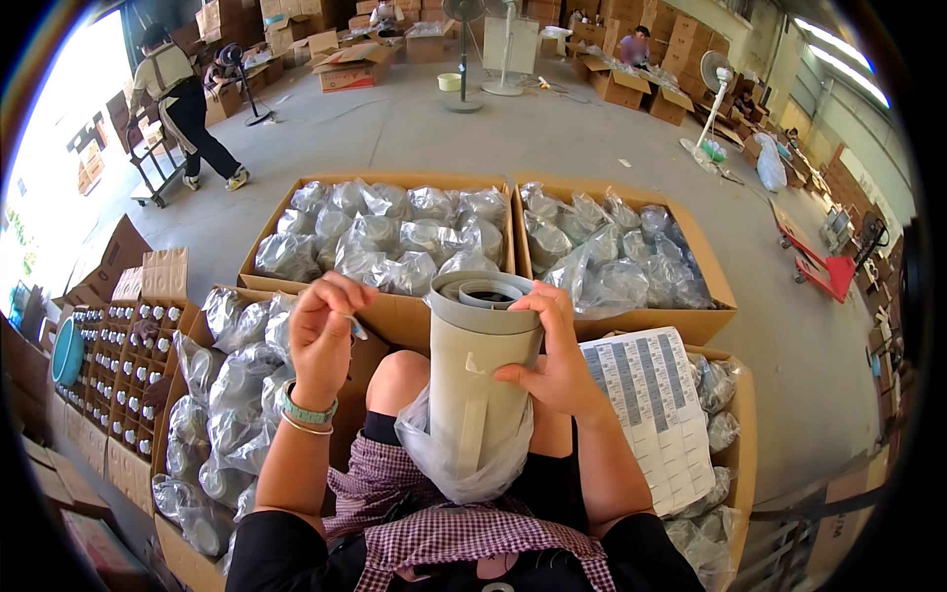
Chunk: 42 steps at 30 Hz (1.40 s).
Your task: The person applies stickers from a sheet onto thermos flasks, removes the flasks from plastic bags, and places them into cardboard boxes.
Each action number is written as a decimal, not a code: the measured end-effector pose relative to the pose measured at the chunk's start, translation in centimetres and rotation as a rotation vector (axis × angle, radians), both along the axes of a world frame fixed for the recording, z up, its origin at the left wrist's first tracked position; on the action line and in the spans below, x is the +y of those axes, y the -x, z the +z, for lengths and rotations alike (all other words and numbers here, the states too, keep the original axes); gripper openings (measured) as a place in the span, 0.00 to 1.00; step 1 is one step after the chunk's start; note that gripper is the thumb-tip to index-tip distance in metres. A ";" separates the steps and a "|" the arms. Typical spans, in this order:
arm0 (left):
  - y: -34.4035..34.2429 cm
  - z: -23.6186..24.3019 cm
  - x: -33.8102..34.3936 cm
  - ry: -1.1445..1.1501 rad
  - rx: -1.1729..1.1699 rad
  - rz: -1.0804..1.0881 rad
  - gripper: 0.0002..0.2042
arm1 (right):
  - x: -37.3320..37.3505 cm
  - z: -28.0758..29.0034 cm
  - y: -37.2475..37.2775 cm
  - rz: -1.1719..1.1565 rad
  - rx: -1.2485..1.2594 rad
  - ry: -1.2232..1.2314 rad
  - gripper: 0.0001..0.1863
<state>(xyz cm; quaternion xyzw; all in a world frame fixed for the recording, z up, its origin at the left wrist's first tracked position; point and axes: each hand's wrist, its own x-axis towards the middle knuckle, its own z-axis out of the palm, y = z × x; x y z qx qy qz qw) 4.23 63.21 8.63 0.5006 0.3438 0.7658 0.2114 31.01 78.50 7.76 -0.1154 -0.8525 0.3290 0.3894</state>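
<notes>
While the right hand [564, 360] grips the grey cylindrical container [469, 360] near its ringed top, thumb against the wall and fingers at the rim, the left hand [327, 331] hovers beside it, fingers curled; a small pale scrap [357, 328] shows there (pinched or merely stuck, I cannot tell). The container stands nearly upright before the checked apron [473, 543], its lower end in a clear bag [419, 444]. It looks light and stiff, probably smooth plastic; the loose film may slip, so the bare upper wall seems the surest hold. Rightward, a printed sheet [656, 414] overlies an open carton [746, 444] of bagged pieces [720, 387].
</notes>
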 end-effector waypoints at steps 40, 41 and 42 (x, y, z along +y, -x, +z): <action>-18.3 2.1 4.7 0.062 1.067 0.166 0.20 | -5.0 -18.9 -21.1 -1.095 -0.564 0.135 0.20; -20.4 1.6 4.9 0.153 0.969 -0.128 0.23 | -4.9 -18.5 -20.8 -1.081 -0.477 0.150 0.18; -22.4 0.5 4.4 0.385 0.712 -0.339 0.24 | -4.7 -17.6 -19.9 -1.055 -0.386 0.165 0.17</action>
